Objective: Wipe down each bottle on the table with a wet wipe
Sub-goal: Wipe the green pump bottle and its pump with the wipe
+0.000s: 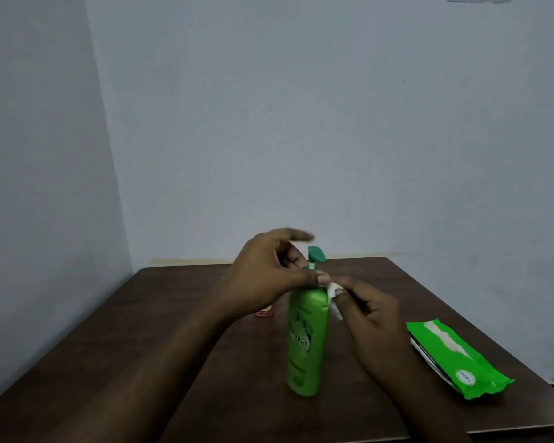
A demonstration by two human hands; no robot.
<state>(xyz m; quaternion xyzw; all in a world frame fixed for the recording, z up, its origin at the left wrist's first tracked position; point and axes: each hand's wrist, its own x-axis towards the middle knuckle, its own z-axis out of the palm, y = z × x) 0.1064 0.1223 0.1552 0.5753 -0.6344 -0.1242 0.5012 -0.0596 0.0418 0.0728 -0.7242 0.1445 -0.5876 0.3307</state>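
Observation:
A tall green pump bottle (pixel 306 340) stands upright in the middle of the dark wooden table (pixel 173 314). My left hand (pixel 269 276) grips its neck just under the dark green pump head (pixel 316 254), thumb on the near side, index finger stretched out above the pump. My right hand (pixel 368 311) pinches a small white wet wipe (pixel 333 295) against the bottle's right shoulder. Behind my left wrist a small red bottle (pixel 265 312) shows only its base.
A green pack of wet wipes (pixel 454 356) lies flat on the table's right side, near the right edge. Pale walls meet in a corner behind the table on the left.

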